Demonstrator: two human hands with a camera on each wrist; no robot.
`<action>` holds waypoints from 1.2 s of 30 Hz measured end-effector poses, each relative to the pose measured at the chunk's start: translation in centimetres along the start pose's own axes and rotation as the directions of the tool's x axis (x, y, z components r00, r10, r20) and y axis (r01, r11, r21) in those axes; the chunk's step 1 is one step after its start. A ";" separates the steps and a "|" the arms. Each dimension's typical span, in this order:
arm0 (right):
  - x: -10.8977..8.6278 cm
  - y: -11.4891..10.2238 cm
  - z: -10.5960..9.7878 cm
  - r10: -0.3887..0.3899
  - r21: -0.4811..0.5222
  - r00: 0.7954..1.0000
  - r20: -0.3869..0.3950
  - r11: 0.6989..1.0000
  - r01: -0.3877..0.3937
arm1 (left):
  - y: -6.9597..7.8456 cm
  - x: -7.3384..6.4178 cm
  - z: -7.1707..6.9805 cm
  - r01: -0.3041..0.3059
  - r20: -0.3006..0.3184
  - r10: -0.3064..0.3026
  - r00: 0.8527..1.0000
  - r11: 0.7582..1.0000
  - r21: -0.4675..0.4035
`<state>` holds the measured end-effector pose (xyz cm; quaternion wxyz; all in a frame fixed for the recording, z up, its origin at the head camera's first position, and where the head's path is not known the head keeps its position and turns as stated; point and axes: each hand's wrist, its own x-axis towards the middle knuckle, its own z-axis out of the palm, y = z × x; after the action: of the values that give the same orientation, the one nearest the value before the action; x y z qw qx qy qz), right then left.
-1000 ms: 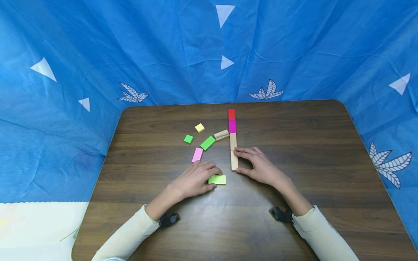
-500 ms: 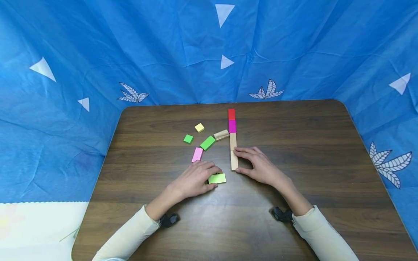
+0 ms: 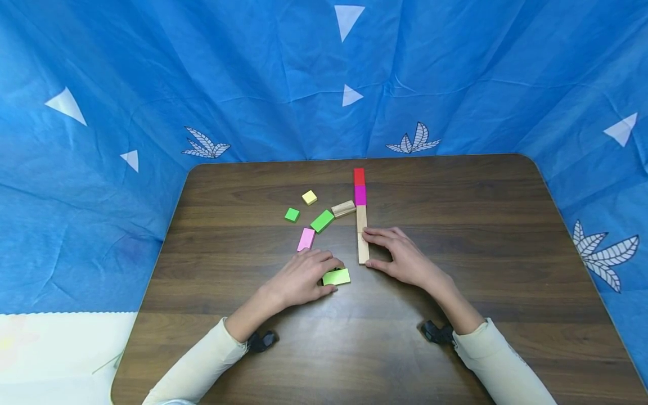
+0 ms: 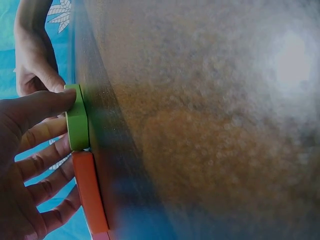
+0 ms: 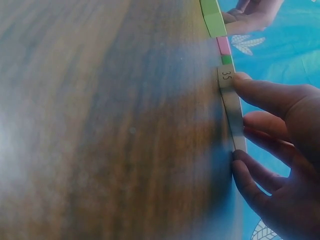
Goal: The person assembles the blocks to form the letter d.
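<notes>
In the head view, my left hand (image 3: 304, 275) pinches a light green wooden block (image 3: 336, 277) between thumb and fingers, low over the table. An orange block (image 4: 90, 190) shows under that hand in the left wrist view, end to end with the green one. My right hand (image 3: 402, 256) holds the nearest plain wooden block (image 3: 363, 252), its thumb at the near end and a fingertip by the seam with the second plain block (image 3: 361, 218). The number 35 is printed on the near block's end (image 5: 227, 75). Beyond them, a magenta block (image 3: 360, 195) and a red block (image 3: 359, 176) continue the straight row.
Left of the row lie a striped wooden block (image 3: 343, 208), a green block (image 3: 322, 221) and a pink block (image 3: 306, 239). Farther left are a small green block (image 3: 292, 215) and a yellow block (image 3: 309, 197). A blue curtain (image 3: 283, 84) borders the brown table (image 3: 455, 191).
The light green block has turned slightly in my left hand, its right end shifting away from me. My right hand and the row stay put.
</notes>
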<state>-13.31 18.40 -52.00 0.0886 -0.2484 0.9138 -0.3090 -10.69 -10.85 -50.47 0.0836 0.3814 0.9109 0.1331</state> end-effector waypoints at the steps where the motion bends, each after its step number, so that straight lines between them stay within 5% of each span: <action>1: 0.0 0.0 0.0 -0.001 0.000 1.000 -0.002 1.000 0.001 | 0.0 0.0 0.0 0.000 0.001 0.000 1.000 1.000 0.000; 27: 0.2 -0.2 -0.2 0.006 0.001 1.000 0.006 1.000 -0.006 | -0.1 -0.1 -0.2 0.006 0.031 -0.006 1.000 1.000 0.013; 36: 0.0 -0.1 0.0 0.008 -0.009 1.000 0.003 1.000 -0.008 | -1.0 -0.4 -1.2 0.031 0.001 -0.031 1.000 0.998 -0.056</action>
<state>-13.28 18.28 -51.95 0.0903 -0.2458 0.9159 -0.3044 -11.31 -12.02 -49.64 0.0964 0.3646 0.9127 0.1572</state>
